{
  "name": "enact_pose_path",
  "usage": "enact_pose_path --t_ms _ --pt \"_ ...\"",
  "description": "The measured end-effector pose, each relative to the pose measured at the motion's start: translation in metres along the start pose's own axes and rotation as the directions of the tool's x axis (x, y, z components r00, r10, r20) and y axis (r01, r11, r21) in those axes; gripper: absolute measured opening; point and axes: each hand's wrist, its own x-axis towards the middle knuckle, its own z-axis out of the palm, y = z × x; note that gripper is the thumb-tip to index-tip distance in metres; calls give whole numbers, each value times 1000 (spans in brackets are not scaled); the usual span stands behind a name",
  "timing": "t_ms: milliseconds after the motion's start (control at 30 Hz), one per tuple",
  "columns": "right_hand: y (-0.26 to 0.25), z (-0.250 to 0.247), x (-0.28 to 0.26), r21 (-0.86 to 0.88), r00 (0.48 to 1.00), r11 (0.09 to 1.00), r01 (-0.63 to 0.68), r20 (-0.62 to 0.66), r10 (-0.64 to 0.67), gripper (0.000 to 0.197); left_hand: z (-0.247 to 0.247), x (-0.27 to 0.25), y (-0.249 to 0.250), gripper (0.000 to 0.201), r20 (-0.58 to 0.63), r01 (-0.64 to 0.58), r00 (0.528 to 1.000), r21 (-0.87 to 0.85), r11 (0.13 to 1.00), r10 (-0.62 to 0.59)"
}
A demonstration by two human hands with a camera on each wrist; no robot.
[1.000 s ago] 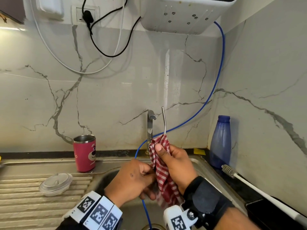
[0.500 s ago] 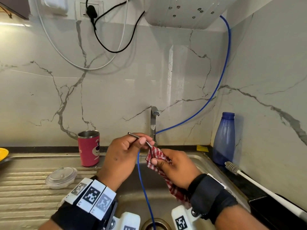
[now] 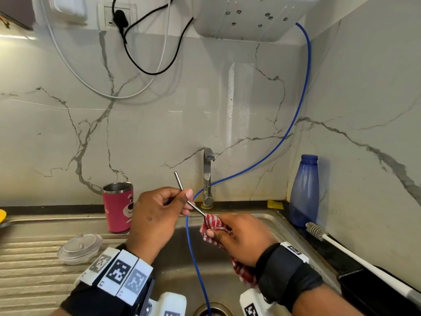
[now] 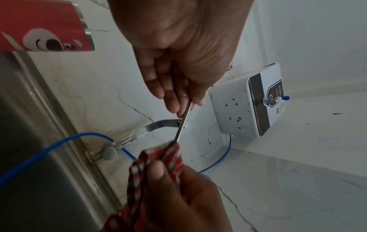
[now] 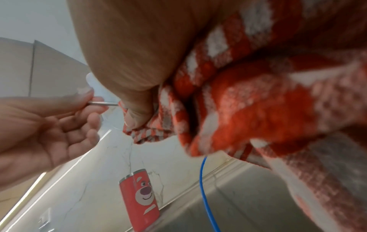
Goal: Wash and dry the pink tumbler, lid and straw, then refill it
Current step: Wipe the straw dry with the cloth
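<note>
A red-and-white checked cloth (image 3: 215,229) is bunching in the right hand's (image 3: 245,238) grip, a silver metal straw (image 3: 182,190) is sticking out of it, and left of the grip a pink tumbler (image 3: 118,207) is showing a bear face.

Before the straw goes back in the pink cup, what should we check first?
1. Left hand grips the straw: ok.
2. Right hand holds the checked cloth round the straw's lower end: ok.
3. Straw fully dry: cannot tell.
4. Pink tumbler upright and open beside the sink: ok.
5. Lid fitted on the tumbler: not ok, it lies on the draining board.
6. Tumbler refilled: cannot tell.
</note>
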Motion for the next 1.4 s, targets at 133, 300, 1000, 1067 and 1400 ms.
enact_pose_path --t_ms 133,300,1000,1067,1400 --pt "-11 -2 1 -31 998 999 44 -50 -46 31 16 -11 -1 20 86 22 996 13 1000 -23" --pt "-13 -2 1 -11 997 998 55 -49 -55 29 15 -11 -5 31 141 -25 990 155 988 3" --pt "-13 0 8 530 988 847 38 -148 48 21 11 -8 14 17 193 -113 973 -74 991 125" --pt "-16 -2 12 835 969 548 40 -167 183 17 8 -9 13 22 162 44 986 -91 995 -29" --pt "-5 -10 12 993 854 -115 -18 76 516 29 21 -28 0 22 293 171 926 236 957 -238"
